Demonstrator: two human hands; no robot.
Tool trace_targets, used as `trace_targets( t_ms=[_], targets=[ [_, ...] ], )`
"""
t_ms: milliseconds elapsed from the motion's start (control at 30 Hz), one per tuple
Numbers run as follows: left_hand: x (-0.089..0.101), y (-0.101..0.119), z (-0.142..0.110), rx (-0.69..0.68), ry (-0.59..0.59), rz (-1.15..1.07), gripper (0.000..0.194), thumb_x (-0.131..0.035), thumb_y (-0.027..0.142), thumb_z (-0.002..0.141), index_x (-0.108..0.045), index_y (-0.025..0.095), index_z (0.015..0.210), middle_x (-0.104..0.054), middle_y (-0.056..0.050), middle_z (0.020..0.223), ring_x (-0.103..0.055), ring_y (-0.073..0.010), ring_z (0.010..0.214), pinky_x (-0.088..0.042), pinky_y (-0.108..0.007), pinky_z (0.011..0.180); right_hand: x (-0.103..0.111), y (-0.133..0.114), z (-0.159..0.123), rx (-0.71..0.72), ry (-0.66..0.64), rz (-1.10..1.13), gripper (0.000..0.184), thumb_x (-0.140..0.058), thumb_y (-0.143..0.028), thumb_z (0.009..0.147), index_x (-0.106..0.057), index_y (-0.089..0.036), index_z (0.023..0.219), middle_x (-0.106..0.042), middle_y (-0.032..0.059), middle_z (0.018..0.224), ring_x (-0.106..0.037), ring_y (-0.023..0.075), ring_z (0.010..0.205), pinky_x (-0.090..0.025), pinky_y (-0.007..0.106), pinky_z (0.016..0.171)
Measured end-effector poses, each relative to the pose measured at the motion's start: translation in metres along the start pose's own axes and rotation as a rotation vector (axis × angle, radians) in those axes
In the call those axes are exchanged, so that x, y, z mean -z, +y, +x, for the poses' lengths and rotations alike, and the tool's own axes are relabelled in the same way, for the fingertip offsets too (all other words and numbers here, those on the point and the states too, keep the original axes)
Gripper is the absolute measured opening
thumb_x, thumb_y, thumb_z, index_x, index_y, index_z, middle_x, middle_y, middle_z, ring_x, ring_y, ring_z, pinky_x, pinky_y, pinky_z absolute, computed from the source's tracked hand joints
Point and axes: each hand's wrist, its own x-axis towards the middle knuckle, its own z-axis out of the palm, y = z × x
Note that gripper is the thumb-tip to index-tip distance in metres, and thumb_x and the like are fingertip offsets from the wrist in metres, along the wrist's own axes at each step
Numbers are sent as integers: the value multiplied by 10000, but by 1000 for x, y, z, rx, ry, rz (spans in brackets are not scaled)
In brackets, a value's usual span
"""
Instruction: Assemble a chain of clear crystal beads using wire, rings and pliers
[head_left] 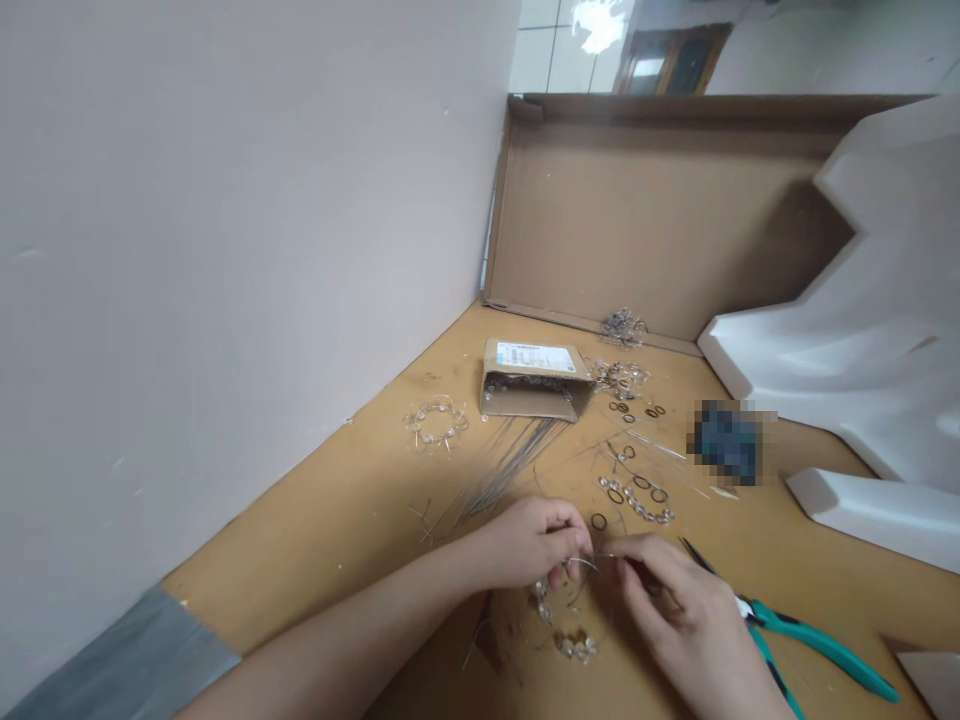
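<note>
Beaded wire (564,610) — pinched between left hand (534,543) and right hand (679,605) — beside pliers (806,640).

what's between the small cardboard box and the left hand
In the head view, a fanned bundle of thin metal wires lies on the table between the small cardboard box and the left hand.

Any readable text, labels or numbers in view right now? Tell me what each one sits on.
Nothing can be read.
White and blue label on the small cardboard box: print too small and blurred to read.
Dark object right of the box: pixelated, unreadable.
Teal-handled pliers: no marking visible.
</note>
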Motion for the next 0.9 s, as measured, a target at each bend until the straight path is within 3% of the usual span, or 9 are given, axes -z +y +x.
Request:
trace_targets(
  t_ms=[233, 467, 567, 700, 900],
  targets=[
    [2, 1, -3, -18, -49, 45, 142, -482, 263, 810, -553, 145, 774, -549, 36, 627, -463, -45, 465, -377, -161, 456, 9, 1, 3, 75, -136, 130, 197, -450, -249, 878, -632, -267, 950, -664, 18, 832, -637, 143, 718, -494, 240, 651],
    [1, 1, -4, -12, -70, 76, 153, -490, 273, 796, -578, 148, 777, -551, 32, 626, -460, -55, 476, -371, -165, 455, 14, -3, 2, -85, -280, 205, 177, -448, -339, 867, -595, -248, 827, -638, 2, 748, -594, 149, 673, -475, 254, 622],
    [1, 2, -4, -15, -52, 84, 134, -487, 241, 786, -580, 145, 778, -550, 33, 623, -463, -53, 477, -370, -163, 459, 15, -8, 1, -158, -275, 298, 198, -457, -376, 848, -560, -235, 756, -615, 3, 689, -579, 152, 636, -468, 242, 576],
    [2, 4, -4, 4, -40, 76, 134, -482, 227, 785, -587, 144, 794, -548, 33, 623, -464, -52, 473, -367, -157, 450, 15, -6, 1, -226, -229, 483, 166, -534, -368, 797, -585, -227, 726, -669, 28, 755, -623, 179, 714, -494, 250, 636],
    [3, 7, -6, 0, -39, 66, 149, -482, 232, 791, -597, 139, 802, -556, 26, 634, -462, -50, 470, -367, -161, 451, 17, 8, 1, -210, -190, 382, 170, -547, -362, 803, -667, -243, 796, -705, 26, 771, -645, 182, 704, -504, 250, 634]
  ],
)
